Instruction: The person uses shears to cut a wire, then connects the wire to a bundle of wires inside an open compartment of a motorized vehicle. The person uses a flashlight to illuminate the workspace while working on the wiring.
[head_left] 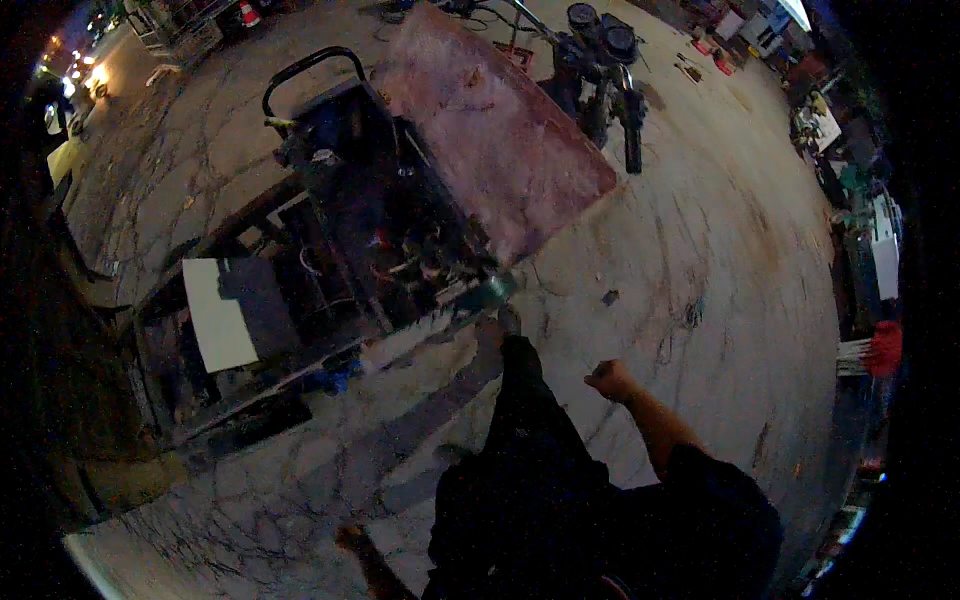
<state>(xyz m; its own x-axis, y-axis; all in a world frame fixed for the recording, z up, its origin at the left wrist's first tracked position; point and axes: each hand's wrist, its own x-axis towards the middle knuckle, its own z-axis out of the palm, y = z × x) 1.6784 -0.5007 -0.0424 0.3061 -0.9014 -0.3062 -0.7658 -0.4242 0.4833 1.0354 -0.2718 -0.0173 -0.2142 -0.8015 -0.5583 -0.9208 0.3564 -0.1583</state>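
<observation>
My right hand [612, 380] hangs in front of me over the concrete floor, fingers curled into a loose fist, with nothing seen sticking out of it. Low on the left, my left hand [350, 537] is dim and small; its fingers look curled too, and no object shows in it. Neither hand touches anything. Closest ahead is a dark metal cart [375, 215] with a bent tube handle [315, 62], its bed cluttered with parts too dark to name. One of my legs [525, 385] reaches forward, the foot close to the cart's near edge.
A worn reddish flat panel [490, 130] lies beside the cart. Behind it stands a motorcycle [600, 75]. A pale sheet [217, 315] rests on the frame at left. Along the right edge is clutter with a red bundle [880, 350]. A traffic cone [248, 14] stands far off.
</observation>
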